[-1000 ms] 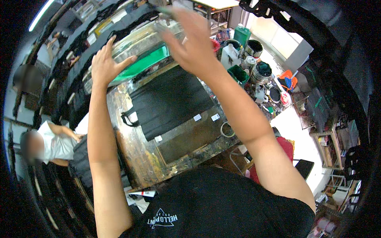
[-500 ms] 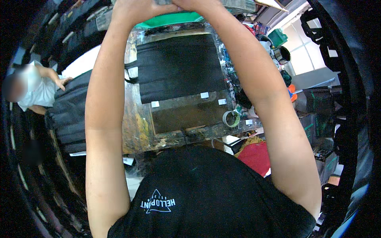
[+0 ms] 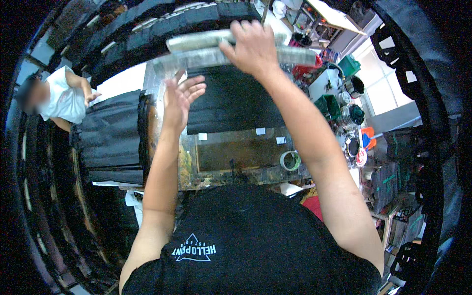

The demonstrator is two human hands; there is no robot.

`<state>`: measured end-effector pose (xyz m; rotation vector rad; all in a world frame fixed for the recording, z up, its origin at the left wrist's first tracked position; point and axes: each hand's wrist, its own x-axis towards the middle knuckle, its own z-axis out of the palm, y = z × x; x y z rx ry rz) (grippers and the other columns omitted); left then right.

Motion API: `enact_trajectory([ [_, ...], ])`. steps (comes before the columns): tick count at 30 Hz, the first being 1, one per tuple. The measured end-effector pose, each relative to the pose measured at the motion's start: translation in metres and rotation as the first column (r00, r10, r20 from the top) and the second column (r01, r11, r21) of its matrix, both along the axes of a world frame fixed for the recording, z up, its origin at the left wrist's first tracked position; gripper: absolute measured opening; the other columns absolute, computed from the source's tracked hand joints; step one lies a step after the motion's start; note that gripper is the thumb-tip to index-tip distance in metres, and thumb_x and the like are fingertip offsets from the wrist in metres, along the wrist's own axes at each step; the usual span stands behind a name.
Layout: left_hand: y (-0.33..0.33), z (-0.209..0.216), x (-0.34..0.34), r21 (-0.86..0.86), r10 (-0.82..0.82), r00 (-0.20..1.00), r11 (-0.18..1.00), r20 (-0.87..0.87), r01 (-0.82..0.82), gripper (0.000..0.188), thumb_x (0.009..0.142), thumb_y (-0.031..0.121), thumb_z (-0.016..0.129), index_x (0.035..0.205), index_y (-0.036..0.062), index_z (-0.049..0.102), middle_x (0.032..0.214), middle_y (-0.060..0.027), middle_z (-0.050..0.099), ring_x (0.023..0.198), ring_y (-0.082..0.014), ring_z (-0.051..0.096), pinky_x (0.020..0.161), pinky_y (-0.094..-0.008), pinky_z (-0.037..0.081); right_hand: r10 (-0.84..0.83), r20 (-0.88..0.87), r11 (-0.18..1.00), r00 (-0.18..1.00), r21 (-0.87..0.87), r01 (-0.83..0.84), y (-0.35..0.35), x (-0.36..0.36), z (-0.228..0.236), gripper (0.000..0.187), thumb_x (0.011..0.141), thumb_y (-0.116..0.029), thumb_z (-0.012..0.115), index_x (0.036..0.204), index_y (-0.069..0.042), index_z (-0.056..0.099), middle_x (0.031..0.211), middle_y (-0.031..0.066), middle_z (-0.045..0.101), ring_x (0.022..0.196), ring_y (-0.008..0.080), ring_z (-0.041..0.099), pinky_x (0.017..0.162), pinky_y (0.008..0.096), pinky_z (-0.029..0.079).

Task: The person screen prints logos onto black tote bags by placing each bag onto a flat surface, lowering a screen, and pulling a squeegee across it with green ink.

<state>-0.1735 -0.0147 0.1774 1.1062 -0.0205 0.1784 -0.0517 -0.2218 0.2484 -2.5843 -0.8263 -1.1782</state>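
Observation:
My right hand (image 3: 251,48) is closed over the upper bar of a pale screen-printing frame (image 3: 206,40), seen nearly edge-on and blurred by motion. The frame stands raised at the far side of the worktable. My left hand (image 3: 182,101) is held open with its fingers apart, just below the frame's left part, and touches nothing that I can make out. Below the frame a black fabric piece (image 3: 236,105) lies flat on the table. Nearer to me are a brown board area (image 3: 236,151) and small white tags (image 3: 260,131) along the fabric's near edge.
A tape roll (image 3: 290,161) sits on the table's near right. Ink pots (image 3: 354,86) and a green container (image 3: 349,65) crowd the right side. Stacked black fabric (image 3: 110,128) lies at left, where a co-worker in a white shirt (image 3: 69,96) stands.
My left hand has come off the frame, moved nearer to me and opened. The frame now stands tilted up in my right hand, and its green face no longer shows.

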Motion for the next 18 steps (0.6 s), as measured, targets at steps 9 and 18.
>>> enact_trajectory([
  [9,0.007,-0.09,-0.09,-0.381,-0.159,0.858,0.923,-0.489,-0.046,0.13,0.08,0.092,0.04,0.158,-0.0027,-0.004,0.158,-0.0383,0.012,0.146,-0.0532,0.025,0.116,-0.0571,0.038,-0.1,-0.362,0.935,0.927,-0.352,-0.036,-0.032,-0.069,-0.126,0.056,0.077,-0.028,0.08,0.122,-0.01,0.053,0.111,0.01,0.058,0.109,0.0282,0.056,0.085,0.0484,0.04],
  [18,0.006,-0.162,-0.101,-0.428,-0.254,0.764,0.903,-0.593,-0.031,0.126,0.081,0.091,0.042,0.159,-0.0001,0.004,0.16,-0.0294,0.02,0.146,-0.045,0.032,0.115,-0.0526,0.04,-0.065,-0.686,0.984,0.724,-0.164,-0.067,-0.042,-0.044,-0.162,0.052,0.074,-0.015,0.079,0.118,-0.011,0.051,0.114,0.012,0.06,0.115,0.0331,0.056,0.087,0.0525,0.039],
])
